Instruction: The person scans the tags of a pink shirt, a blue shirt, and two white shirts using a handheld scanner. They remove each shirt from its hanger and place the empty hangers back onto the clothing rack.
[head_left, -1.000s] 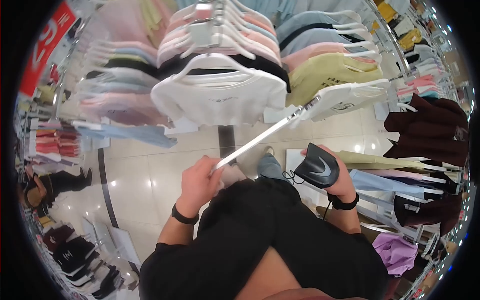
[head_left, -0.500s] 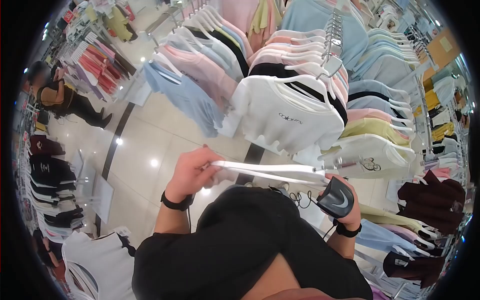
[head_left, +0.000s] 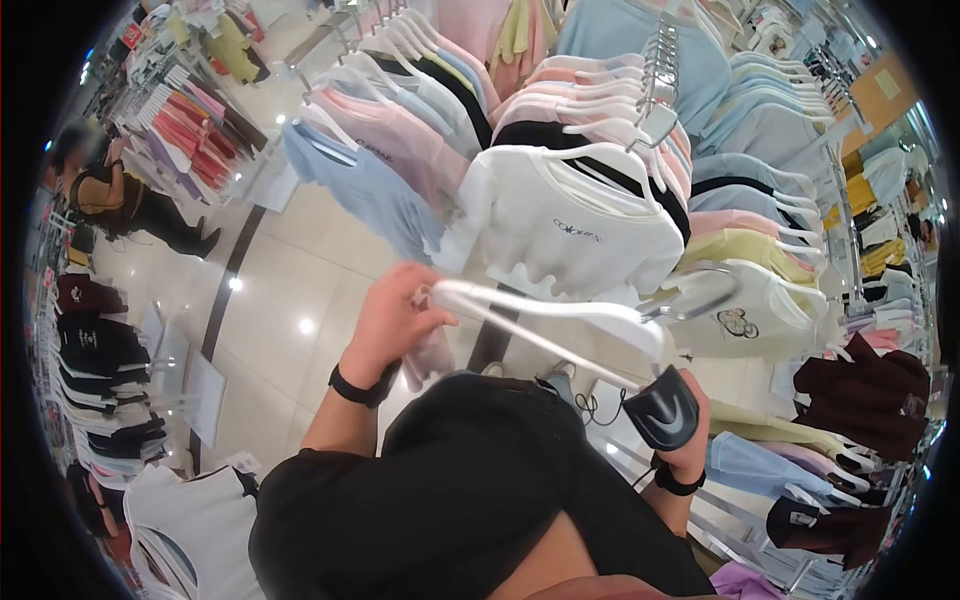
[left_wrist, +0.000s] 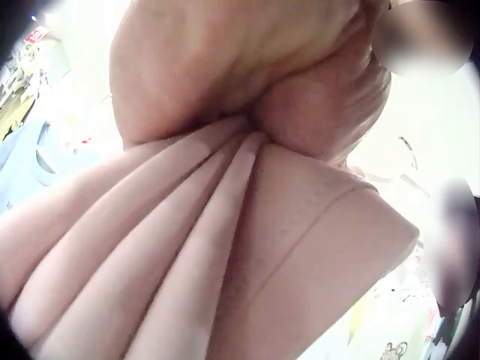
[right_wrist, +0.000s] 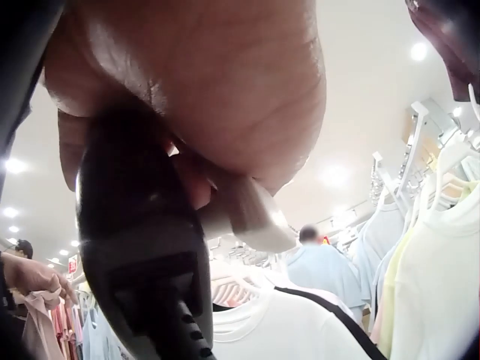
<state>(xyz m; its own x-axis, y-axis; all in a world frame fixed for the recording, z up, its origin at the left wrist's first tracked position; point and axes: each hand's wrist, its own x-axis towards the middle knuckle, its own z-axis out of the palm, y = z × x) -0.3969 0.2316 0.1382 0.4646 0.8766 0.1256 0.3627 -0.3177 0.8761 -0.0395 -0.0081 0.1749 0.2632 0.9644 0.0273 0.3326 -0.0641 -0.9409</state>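
In the head view a white hanger (head_left: 560, 308) spans between the two hands, its metal hook (head_left: 715, 290) pointing right. My left hand (head_left: 390, 320) is at the hanger's left end and grips pale pink cloth (head_left: 430, 360) hanging below it. The left wrist view shows that cloth (left_wrist: 172, 240) bunched into folds under the left hand (left_wrist: 247, 75). My right hand (head_left: 692, 430) holds a black device (head_left: 662, 410) with a curved grey mark. In the right wrist view the right hand (right_wrist: 210, 82) grips the device (right_wrist: 142, 217) and the hanger's white end (right_wrist: 259, 217).
Ahead stands a rack with a white printed shirt (head_left: 580, 225) in front. A light blue garment (head_left: 360, 185) hangs left of it, a dark maroon one (head_left: 860, 395) at the right. A person (head_left: 140, 200) stands on the left. A thin black cable (head_left: 600, 405) loops beside the device.
The hanger has swung from slanting towards the rack to lying across between the hands; my right hand has taken hold of its end. My left hand has risen slightly, and the view has shifted left.
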